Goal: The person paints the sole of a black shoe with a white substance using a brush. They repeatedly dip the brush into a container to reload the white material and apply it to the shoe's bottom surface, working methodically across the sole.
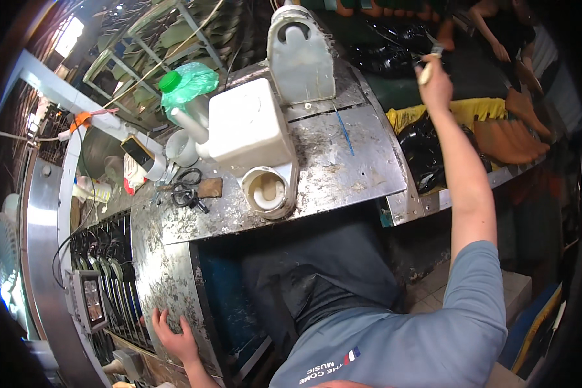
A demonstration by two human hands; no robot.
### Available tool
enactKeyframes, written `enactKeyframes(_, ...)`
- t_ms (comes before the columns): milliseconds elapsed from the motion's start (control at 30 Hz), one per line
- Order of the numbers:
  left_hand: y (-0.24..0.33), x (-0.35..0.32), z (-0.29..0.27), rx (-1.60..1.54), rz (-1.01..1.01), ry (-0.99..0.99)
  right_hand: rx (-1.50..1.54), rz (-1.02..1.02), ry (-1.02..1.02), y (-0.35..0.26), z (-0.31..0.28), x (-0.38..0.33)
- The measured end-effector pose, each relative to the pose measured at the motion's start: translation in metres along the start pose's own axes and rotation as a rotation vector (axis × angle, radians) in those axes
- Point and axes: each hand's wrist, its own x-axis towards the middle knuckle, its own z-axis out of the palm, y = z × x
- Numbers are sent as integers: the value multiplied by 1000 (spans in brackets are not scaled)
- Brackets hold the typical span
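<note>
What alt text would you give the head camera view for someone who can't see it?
Seen from above, a person's right hand reaches far out holding a small tool, while the left hand rests flat on a scuffed metal workbench. On the bench stand white plastic jugs, scissors and a green-capped bottle.

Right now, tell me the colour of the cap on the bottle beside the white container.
Green cap, clearest in the head view.
</note>
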Motion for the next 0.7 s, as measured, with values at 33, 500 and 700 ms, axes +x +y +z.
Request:
enactKeyframes(33, 5, 1, 2, -27, 5, 3, 82, 78, 67, 6, -16, 17)
enactKeyframes(500, 173, 53, 35, -1084, 468, -533, 1603, -271, -426, -191, -224, -45)
enactKeyframes(700, 210, 64, 47, -1316, 710, -1610, 1920, 39, -1111, -292, -222, -148)
